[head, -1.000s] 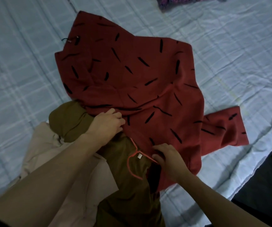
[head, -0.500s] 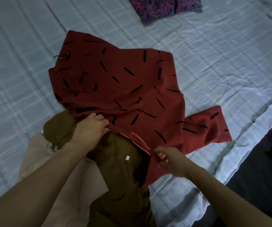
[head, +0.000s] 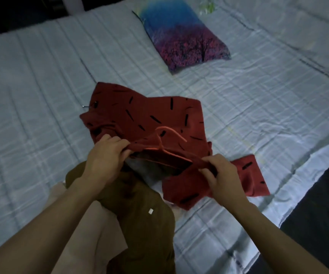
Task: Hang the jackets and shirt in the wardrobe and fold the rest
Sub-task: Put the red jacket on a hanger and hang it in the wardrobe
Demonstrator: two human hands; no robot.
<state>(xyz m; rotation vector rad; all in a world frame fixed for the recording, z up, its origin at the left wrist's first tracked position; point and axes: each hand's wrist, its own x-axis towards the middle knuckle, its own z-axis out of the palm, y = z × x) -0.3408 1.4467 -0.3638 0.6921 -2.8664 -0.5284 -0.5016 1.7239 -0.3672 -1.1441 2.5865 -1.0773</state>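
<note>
The red jacket [head: 149, 117], marked with short black dashes, lies spread on the pale checked bed cover [head: 40, 95], its near edge lifted off the bed. An orange hanger [head: 160, 144] sits at that lifted edge, its hook rising above the cloth. The left hand [head: 104, 157] grips the edge at one end with fingers curled round the fabric; the right hand [head: 222, 173] pinches it at the other end between thumb and fingers. Beneath the wrists lies an olive-brown garment [head: 139, 204] bearing a small white tag, over a beige garment [head: 84, 224]. Farther up the bed rests a blue-and-purple pillow [head: 183, 36].
</note>
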